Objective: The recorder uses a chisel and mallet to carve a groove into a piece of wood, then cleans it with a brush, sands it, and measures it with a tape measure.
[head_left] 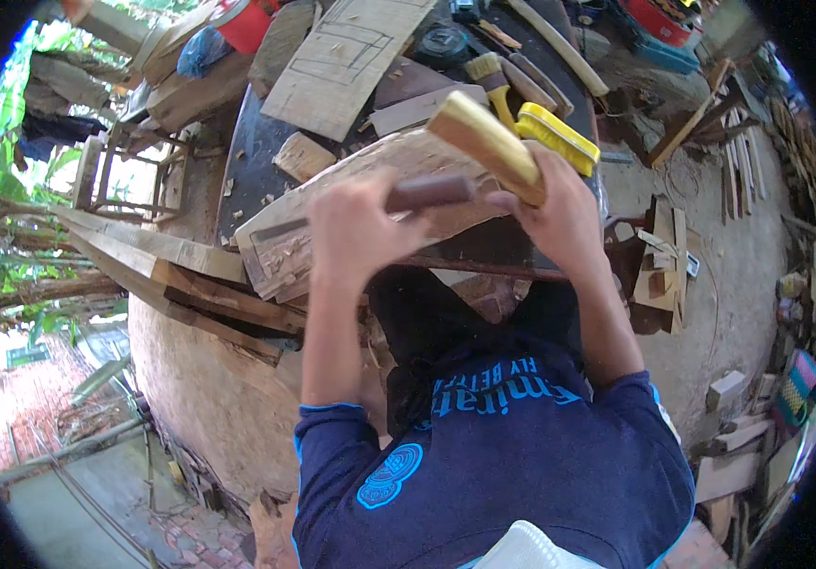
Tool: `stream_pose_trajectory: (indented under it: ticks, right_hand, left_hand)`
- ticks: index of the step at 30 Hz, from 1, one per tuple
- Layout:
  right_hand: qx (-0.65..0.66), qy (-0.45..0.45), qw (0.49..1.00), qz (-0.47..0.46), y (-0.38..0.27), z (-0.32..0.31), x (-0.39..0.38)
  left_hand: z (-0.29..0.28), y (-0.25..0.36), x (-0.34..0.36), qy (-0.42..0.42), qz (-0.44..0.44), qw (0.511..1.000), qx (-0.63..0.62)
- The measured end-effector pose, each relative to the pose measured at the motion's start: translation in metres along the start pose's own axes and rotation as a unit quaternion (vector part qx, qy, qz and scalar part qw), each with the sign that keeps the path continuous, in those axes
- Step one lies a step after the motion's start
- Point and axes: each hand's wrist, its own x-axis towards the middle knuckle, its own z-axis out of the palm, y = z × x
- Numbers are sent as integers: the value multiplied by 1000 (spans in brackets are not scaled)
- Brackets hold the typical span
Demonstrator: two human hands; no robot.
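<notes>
My left hand [356,223] is closed around a chisel. The chisel's dark brown handle [434,192] sticks out to the right, and its flat metal blade points left, low over a thick wooden board [332,190]. Chips and rough cuts mark the board's left end. In my right hand [564,204] is a pale wooden mallet [484,142], gripped near its lower end and raised at a slant above the board's right part. Between mallet and chisel handle a gap shows. Slight blur lies over my left hand.
A yellow brush [558,137] lies beyond my right hand, near a paintbrush [488,71] and several tools. Farther off on the dark table rests a flat board [346,62] with drawn lines. Long timber pieces [161,261] stand left; a wooden frame [659,270] stands right.
</notes>
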Motion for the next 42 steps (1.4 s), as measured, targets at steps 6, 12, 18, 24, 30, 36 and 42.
stream_pose_trajectory:
  ticks: [6,12,18,24,30,36,42]
  right_hand:
    - [-15,43,999,8,11,13,8]
    - [-13,75,996,52,22,-8,38]
    - [-92,55,978,180,66,-15,59]
    - [-86,78,975,189,96,-7,87]
    - [-8,53,985,166,102,22,118]
    - [-4,94,985,142,106,28,81]
    - [-110,112,987,39,23,26,21]
  left_hand:
    - [-6,-62,38,57,23,993,103]
    - [26,-116,74,30,-123,972,198]
    - [33,-131,90,-4,-86,974,212]
    - [35,-140,86,24,-79,979,186]
    - [21,-148,39,83,-122,983,113]
    - [4,-98,-46,273,-168,947,-15]
    - [31,-108,-136,333,-183,924,44]
